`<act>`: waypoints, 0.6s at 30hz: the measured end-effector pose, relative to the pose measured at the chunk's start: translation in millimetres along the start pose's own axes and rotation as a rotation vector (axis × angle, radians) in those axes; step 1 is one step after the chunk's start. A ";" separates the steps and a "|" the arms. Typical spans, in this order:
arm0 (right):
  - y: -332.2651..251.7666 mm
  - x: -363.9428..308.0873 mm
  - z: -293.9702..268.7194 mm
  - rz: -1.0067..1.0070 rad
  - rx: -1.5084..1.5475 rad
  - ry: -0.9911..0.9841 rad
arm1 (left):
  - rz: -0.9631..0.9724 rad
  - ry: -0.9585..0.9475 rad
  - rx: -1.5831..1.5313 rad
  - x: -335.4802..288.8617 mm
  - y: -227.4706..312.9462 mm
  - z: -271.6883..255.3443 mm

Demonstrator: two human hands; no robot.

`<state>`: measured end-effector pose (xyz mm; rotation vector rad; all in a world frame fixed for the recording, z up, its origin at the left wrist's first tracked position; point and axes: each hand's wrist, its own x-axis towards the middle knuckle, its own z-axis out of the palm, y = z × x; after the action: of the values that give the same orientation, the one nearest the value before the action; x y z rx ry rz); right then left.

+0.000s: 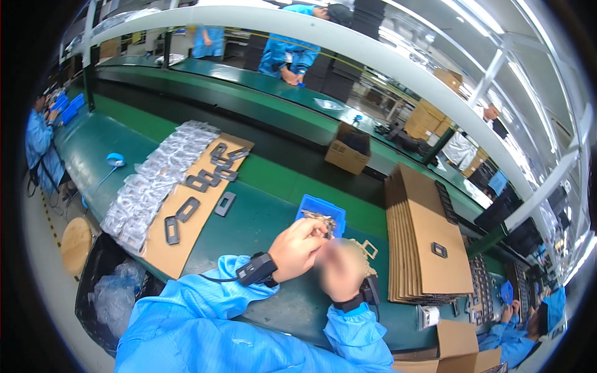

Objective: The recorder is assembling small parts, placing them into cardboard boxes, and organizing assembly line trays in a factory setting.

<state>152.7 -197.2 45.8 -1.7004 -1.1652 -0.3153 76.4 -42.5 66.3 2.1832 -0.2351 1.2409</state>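
My left hand (pixel 297 250) is at the near edge of a small blue bin (pixel 336 215), its fingers pinched together. Whatever lies in that pinch, if anything, is too small to make out. Close beside it on the right is my right hand (pixel 343 273), its fingers smeared by blur. Thin tan-coloured pieces (pixel 321 219) fill part of the bin. Some flat tan frames (pixel 370 250) lie on the green table just beyond my right hand, which partly covers them. Both wrists carry a black strapped device.
To the left, black rectangular frames (pixel 188 209) and clear plastic-wrapped pieces (pixel 152 186) cover a cardboard sheet (pixel 177 248). A tall cardboard stack (pixel 429 242) stands right, with one black frame (pixel 439 250) on it. An open carton (pixel 348 149) sits ahead. Co-workers (pixel 289 46) stand across the line.
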 end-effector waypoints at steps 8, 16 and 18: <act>-1.9 3.7 1.8 -0.111 -0.121 0.007 | -0.097 -0.034 -0.106 -1.5 -2.9 1.2; -4.7 -1.3 3.3 0.033 0.065 -0.003 | -0.176 -0.014 -0.147 -2.2 -5.4 -0.5; -1.2 -3.7 0.6 0.110 0.118 0.021 | -0.248 0.039 -0.083 1.7 -15.2 2.0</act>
<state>149.8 -198.7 43.8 -1.6465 -1.0498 -0.1923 85.3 -31.3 60.6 2.0441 0.0008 1.1129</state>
